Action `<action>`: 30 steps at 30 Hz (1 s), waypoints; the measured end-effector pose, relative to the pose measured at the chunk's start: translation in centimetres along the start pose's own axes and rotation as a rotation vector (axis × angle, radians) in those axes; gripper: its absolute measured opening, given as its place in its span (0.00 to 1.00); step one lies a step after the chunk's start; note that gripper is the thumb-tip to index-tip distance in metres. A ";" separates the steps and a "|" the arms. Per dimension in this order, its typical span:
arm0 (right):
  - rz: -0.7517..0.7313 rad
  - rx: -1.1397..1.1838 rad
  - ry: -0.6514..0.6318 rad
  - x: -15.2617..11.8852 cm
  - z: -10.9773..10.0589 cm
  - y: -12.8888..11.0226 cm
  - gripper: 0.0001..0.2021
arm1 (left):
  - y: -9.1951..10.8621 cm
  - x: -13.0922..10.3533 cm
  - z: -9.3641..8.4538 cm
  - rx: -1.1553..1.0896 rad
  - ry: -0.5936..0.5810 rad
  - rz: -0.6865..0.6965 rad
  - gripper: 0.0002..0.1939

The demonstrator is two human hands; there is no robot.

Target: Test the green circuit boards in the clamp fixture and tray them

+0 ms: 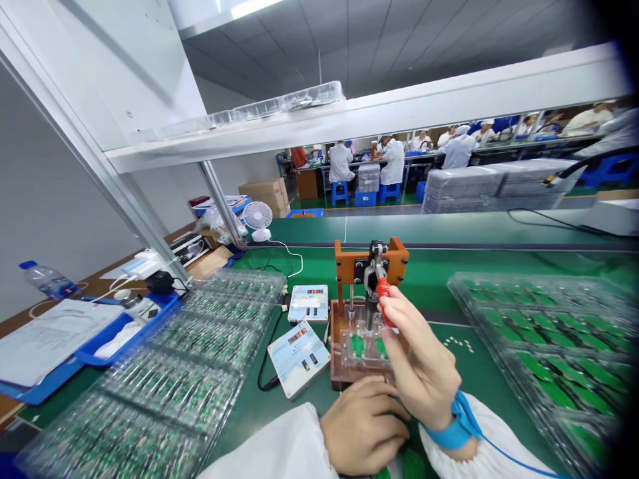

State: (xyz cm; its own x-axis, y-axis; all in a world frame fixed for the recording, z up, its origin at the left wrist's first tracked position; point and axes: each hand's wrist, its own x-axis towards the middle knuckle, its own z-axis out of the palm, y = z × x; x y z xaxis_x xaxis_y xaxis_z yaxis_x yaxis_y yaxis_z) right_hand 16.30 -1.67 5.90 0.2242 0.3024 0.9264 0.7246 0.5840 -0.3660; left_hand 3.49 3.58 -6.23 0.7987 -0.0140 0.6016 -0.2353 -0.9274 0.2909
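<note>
Red handle (383, 293) up front, and my right hand (424, 366) has it, thumb and fingers closed around the grip, on top of the press (372, 259) at the middle of the bench (319, 259). Down low, my left hand (367, 426) lies at the near edge of the brown base (344, 379), back up, fingers bent and close together; whether they pinch anything, I can't tell. Room check: to the left it's tight, with the counter boxes (299, 359) right beside the base. To the right, past my right hand, a strip of green mat (464, 372) opens up, broken only by small pale pieces (459, 344), until the edge of the clear trays (559, 346). Behind the press, green surface runs back to the dark rail (449, 248). Near side, my two white sleeves (279, 446) fill the gap. Counting now: one press, two counter boxes, one fan (257, 216), one bottle (47, 279), one blue wrist strap (452, 426) on the right. Two green boards (357, 344) show in the clear holder (349, 359) under the press; those in the trays are too many and too blurred to count.
</note>
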 end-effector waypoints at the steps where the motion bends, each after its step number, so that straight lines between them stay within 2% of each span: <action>1: 0.005 0.008 -0.010 0.1 -0.2 -0.1 0.32 | 0.0 0.0 -0.1 -0.012 -0.013 -0.008 0.08; 6: 0.064 0.046 -0.049 0.5 -0.9 -0.5 0.29 | -0.1 0.0 -0.2 -0.039 -0.055 -0.013 0.09; 11: 0.023 0.042 -0.033 0.4 -0.4 -0.1 0.31 | -0.2 -0.2 0.4 -0.048 -0.086 -0.024 0.08; 13: -0.003 0.034 -0.028 0.4 -0.2 0.1 0.32 | 0.3 0.1 0.0 -0.110 -0.102 -0.055 0.09; 15: -0.025 0.026 -0.027 0.4 -0.1 0.2 0.32 | 0.9 0.8 -1.4 -0.323 -0.070 -0.113 0.13; 18: -0.040 0.022 -0.036 0.4 -0.1 0.2 0.32 | 0.6 2.1 -5.8 -0.752 0.050 -0.264 0.20; 19: -0.042 0.022 -0.037 0.4 -0.2 0.2 0.32 | -0.1 2.4 -7.6 -0.779 0.131 -0.320 0.21; 21: -0.047 0.019 -0.036 0.4 -0.2 0.2 0.32 | -2.4 2.6 -10.9 -0.521 0.223 -0.437 0.18; 23: -0.054 0.015 -0.031 0.4 -0.2 0.2 0.32 | -5.3 2.0 -13.3 -0.146 0.092 -0.598 0.10; 24: -0.056 0.014 -0.027 0.4 -0.2 0.2 0.32 | -6.7 1.6 -14.0 0.007 -0.020 -0.656 0.13; 27: -0.059 0.017 -0.032 0.4 -0.1 0.2 0.32 | -9.8 0.4 -14.7 0.257 -0.434 -0.847 0.51; 28: -0.060 0.017 -0.036 0.4 -0.1 0.2 0.32 | -10.3 0.2 -14.7 0.281 -0.550 -0.890 0.57; 30: -0.060 0.015 -0.037 0.4 -0.1 0.2 0.32 | -10.7 0.2 -14.5 0.289 -0.699 -0.926 0.61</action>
State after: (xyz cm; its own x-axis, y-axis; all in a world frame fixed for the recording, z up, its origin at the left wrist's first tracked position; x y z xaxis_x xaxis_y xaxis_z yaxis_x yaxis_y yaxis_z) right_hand 16.64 -1.50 6.21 0.1561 0.2941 0.9430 0.7261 0.6130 -0.3113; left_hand -1.84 18.88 1.55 0.7485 0.5864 -0.3095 0.6501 -0.7410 0.1682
